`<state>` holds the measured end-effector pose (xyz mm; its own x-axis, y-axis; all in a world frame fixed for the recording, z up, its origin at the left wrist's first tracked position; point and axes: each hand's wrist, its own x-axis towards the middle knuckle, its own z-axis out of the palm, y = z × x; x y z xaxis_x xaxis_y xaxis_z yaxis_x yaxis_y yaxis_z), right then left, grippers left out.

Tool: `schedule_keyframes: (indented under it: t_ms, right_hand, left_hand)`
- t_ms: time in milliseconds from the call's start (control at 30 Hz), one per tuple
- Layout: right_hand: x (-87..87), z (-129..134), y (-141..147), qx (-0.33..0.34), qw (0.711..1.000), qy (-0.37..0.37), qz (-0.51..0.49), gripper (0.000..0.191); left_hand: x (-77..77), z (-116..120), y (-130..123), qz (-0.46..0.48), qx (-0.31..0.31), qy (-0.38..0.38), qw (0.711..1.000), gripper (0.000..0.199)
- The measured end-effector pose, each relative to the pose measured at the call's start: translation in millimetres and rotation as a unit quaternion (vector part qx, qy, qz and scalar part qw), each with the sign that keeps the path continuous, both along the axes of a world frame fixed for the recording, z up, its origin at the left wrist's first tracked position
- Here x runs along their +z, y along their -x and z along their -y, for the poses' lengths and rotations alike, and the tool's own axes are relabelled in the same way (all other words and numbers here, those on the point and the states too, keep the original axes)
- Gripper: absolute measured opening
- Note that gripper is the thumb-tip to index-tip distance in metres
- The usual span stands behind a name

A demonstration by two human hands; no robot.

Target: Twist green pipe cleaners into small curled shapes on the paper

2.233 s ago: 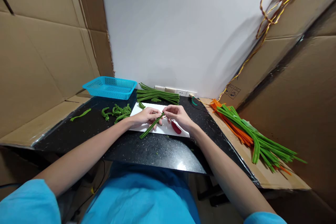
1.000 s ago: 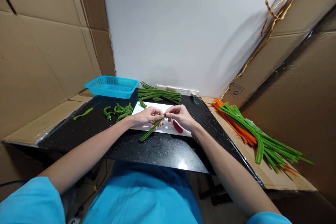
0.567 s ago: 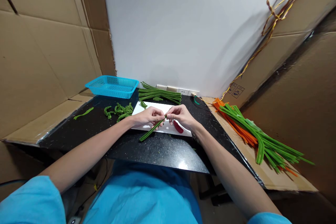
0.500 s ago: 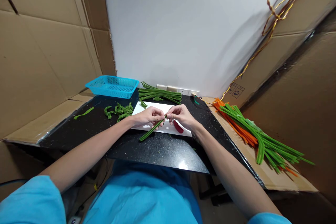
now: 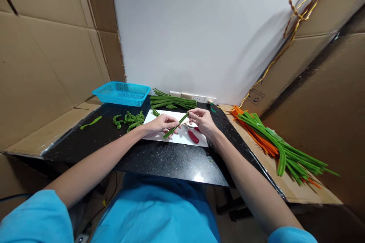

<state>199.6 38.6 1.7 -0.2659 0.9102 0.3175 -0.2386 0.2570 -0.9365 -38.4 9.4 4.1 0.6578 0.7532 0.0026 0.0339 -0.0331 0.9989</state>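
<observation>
A dark green fuzzy pipe cleaner strand [image 5: 174,129], perhaps doubled, slants between my hands above the white board [image 5: 149,133]. My left hand [image 5: 164,124] pinches it partway along, and its lower end sticks out below those fingers. At the upper end, the fingertips of my right hand [image 5: 202,120] are closed on the strand. Beneath my right hand, red-handled pliers [image 5: 193,136] lie on the board, their metal jaws partly hidden by the fingers. A small green twisted piece [image 5: 156,112] rests at the board's back left corner.
Several curled green pieces [image 5: 132,118] lie left of the board, with a flat green strip [image 5: 91,122] farther left. A blue basket [image 5: 125,98] stands at the back left. Behind the board is a dark green pipe cleaner bundle [image 5: 173,101]; light green [image 5: 279,144] and orange stems [image 5: 256,136] lie right.
My right hand has moved up and slightly right, drawing the strand's end along, so less of it hangs below my left hand. More of the pliers now shows.
</observation>
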Motion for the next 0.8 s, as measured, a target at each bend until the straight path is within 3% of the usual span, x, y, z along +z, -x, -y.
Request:
schedule_keyframes:
  t_ms: [300, 433, 567, 667, 733, 800]
  right_hand:
    - [-1.0, -9.2, -8.6, -0.048, 0.998, 0.000, -0.050, 0.039]
    - [0.0, -14.0, -13.7, -0.083, 0.993, -0.001, -0.084, 0.039]
    - [1.3, -15.1, -16.7, -0.087, 0.990, 0.009, -0.113, 0.040]
    - [2.4, -16.1, -20.0, -0.097, 0.986, 0.025, -0.135, 0.042]
    - [3.1, -17.8, -24.5, -0.108, 0.981, 0.042, -0.156, 0.045]
    - [3.6, -19.9, -30.1, -0.113, 0.978, 0.056, -0.167, 0.046]
  left_hand:
    - [10.6, 9.4, -5.4, -0.011, 0.008, 0.026, 1.000, 0.049]
    - [13.0, 7.3, -2.9, 0.002, 0.040, -0.005, 0.999, 0.048]
    - [18.0, 2.1, 7.0, -0.012, 0.085, -0.078, 0.993, 0.048]
    - [26.9, 6.2, 6.3, -0.055, 0.119, -0.182, 0.974, 0.048]
    - [39.3, 20.7, -3.2, -0.024, 0.185, -0.255, 0.949, 0.044]
    - [57.2, 47.5, -18.1, 0.016, 0.170, -0.322, 0.931, 0.036]
